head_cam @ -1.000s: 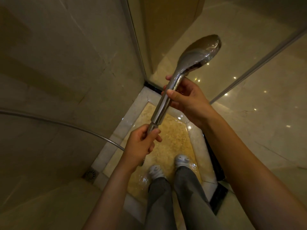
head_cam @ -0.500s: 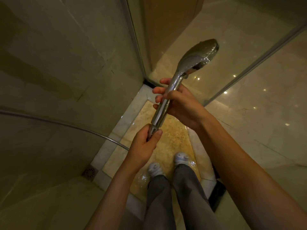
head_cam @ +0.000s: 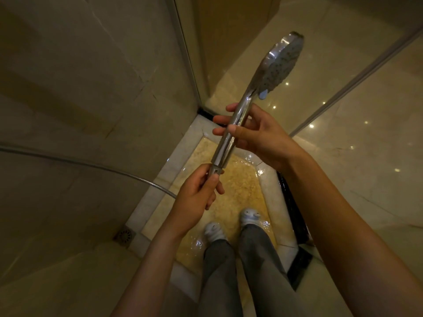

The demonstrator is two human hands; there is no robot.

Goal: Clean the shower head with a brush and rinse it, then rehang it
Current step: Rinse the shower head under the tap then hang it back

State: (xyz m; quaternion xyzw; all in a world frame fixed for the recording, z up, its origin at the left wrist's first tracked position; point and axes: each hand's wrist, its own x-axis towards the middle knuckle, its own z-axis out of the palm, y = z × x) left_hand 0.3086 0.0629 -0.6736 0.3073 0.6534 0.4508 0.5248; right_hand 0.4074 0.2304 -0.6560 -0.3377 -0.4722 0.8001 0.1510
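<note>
I hold a chrome shower head (head_cam: 280, 62) upright in front of me over the shower floor. Its grey spray face with small nozzles is turned to the right and partly toward me. My right hand (head_cam: 256, 133) grips the middle of the long chrome handle (head_cam: 229, 138), thumb on the near side and fingers behind. My left hand (head_cam: 196, 193) pinches the base of the handle where the metal hose (head_cam: 91, 167) joins. No brush is in view.
The hose arcs away to the left along the tiled wall. A wet yellow stone floor (head_cam: 238, 186) lies below, with my two feet in light slippers on it. A floor drain (head_cam: 124, 235) sits at lower left. Glass panels (head_cam: 343, 65) close the far corner and right side.
The shower head has rotated about its handle, so the nozzle face now shows instead of the chrome back. My right hand has shifted its grip on the handle.
</note>
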